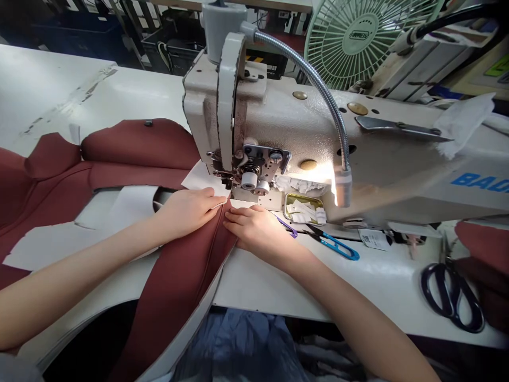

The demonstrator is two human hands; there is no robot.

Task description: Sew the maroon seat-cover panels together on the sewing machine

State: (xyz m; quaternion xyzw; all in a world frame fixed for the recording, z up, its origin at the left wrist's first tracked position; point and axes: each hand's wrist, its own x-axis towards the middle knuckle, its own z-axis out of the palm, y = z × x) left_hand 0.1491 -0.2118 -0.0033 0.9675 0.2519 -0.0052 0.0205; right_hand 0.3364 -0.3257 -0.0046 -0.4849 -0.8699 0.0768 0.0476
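Observation:
A maroon padded cover (186,265) with seams and a pale backing lies under the sewing machine's head (222,106) and hangs over the table's front edge. My left hand (189,212) is closed on the cover just left of the presser area, fingertips pressed together at its edge. My right hand (258,225) holds the same cover's right edge, fingers pointing left and close to my left fingertips. Its thumb is hidden. White sheet material (204,179) shows beneath the machine head, beyond my left hand. The needle tip and stitch line are hard to make out.
Right of my hands are a small tin of white strips (304,207), blue thread snips (336,246) and a purple tool (288,227). Black-handled scissors (451,297) lie farther right. A lit gooseneck lamp (342,185) bends down near the machine arm. A green fan (360,34) stands behind.

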